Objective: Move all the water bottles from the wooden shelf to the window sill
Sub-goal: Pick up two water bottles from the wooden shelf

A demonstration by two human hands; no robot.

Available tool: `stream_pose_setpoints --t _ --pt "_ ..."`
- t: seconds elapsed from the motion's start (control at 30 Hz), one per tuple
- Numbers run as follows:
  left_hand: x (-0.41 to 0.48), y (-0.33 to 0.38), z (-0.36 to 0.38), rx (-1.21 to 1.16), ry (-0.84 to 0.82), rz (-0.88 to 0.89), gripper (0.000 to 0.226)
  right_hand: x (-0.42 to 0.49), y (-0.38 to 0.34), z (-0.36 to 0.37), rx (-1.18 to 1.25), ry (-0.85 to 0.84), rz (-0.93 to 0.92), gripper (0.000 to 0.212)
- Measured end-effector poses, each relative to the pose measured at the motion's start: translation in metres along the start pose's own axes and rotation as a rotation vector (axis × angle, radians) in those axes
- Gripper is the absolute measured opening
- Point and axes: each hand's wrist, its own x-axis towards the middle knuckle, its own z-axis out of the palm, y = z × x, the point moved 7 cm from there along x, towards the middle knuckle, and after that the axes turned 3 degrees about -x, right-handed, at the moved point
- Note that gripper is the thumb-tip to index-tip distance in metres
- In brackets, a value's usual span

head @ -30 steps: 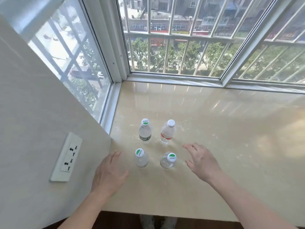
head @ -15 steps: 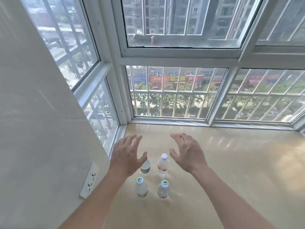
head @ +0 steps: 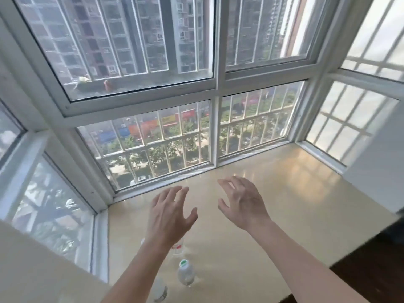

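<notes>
Small clear water bottles stand on the glossy beige window sill (head: pixel 284 204) near its left end. A green-capped bottle (head: pixel 185 273) is in plain view. A second bottle (head: pixel 159 291) shows partly beside my left forearm, and a red-labelled bottle (head: pixel 177 248) peeks out under my left wrist. My left hand (head: pixel 170 215) and my right hand (head: pixel 242 204) hover above the sill with fingers spread, holding nothing. The wooden shelf is out of view.
White-framed bay windows (head: pixel 214 127) with bars enclose the sill at the back and both sides. A beige wall (head: pixel 32 270) rises at the lower left. Dark floor (head: pixel 371 270) shows beyond the sill's right front edge.
The view has tilted up and to the right, so the bottles slid toward the bottom edge. Both hands rose above the bottles, still spread and holding nothing.
</notes>
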Motion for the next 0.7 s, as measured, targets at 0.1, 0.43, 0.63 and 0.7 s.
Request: stream_pose_setpoints --t 0.1,0.43,0.63,0.7 --pt "0.014 0.046 0.019 -0.069 -0.047 0.133 0.062 -0.032 0.043 -0.022 -0.065 0.025 0.157 0.048" --pt "-0.005 0.226 0.064 -0.245 -0.162 0.584 0.06 -0.202 0.152 -0.103 -0.303 0.007 0.645 0.046" --pt "-0.033 0.32 0.073 -0.266 -0.19 0.809 0.062 -0.279 0.191 -0.138 -0.36 0.049 0.838 0.046" --pt "-0.039 0.351 0.079 -0.273 -0.199 0.86 0.063 -0.301 0.207 -0.147 -0.376 0.097 0.893 0.044"
